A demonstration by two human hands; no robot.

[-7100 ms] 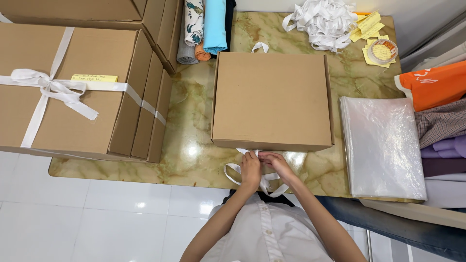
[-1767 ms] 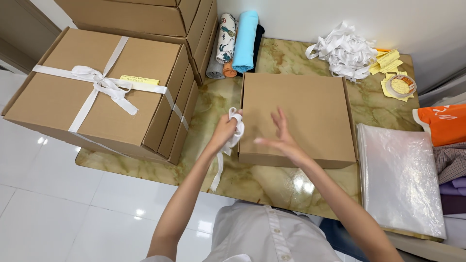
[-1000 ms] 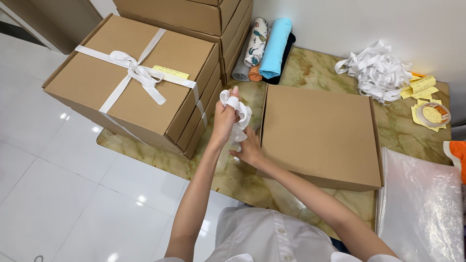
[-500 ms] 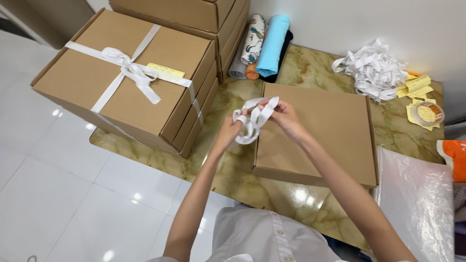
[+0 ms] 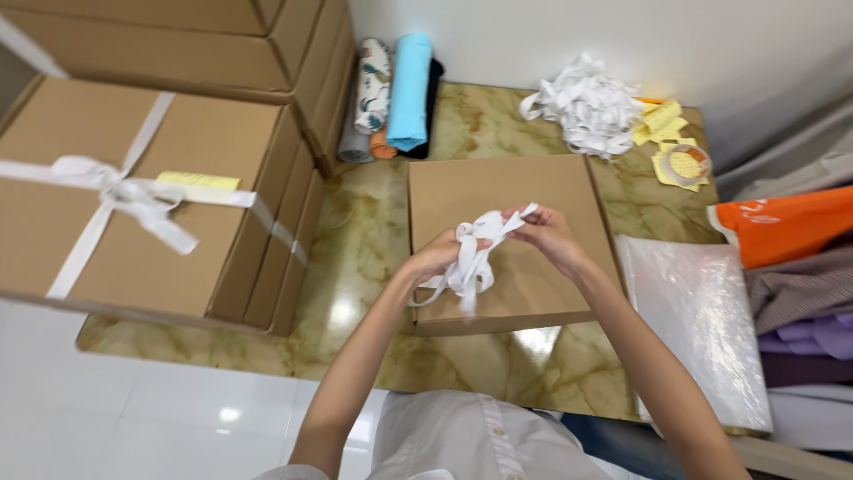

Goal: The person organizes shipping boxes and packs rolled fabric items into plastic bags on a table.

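At far left, a tied box (image 5: 133, 213) is stacked on the marble tabletop (image 5: 364, 267). Above a flat carton (image 5: 506, 191), bunched white ribbon (image 5: 471, 258) is gripped by the left hand (image 5: 435, 258) and pinched by the right hand (image 5: 546, 236). Farther right, a plastic bag (image 5: 702, 329) is laid flat.

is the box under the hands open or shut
Shut: the box lies with its flat lid down and no flap raised. Both hands hold the ribbon above it, not yet tied on.

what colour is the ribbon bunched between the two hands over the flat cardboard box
White; the bunched fabric ribbon shows best in the head view.
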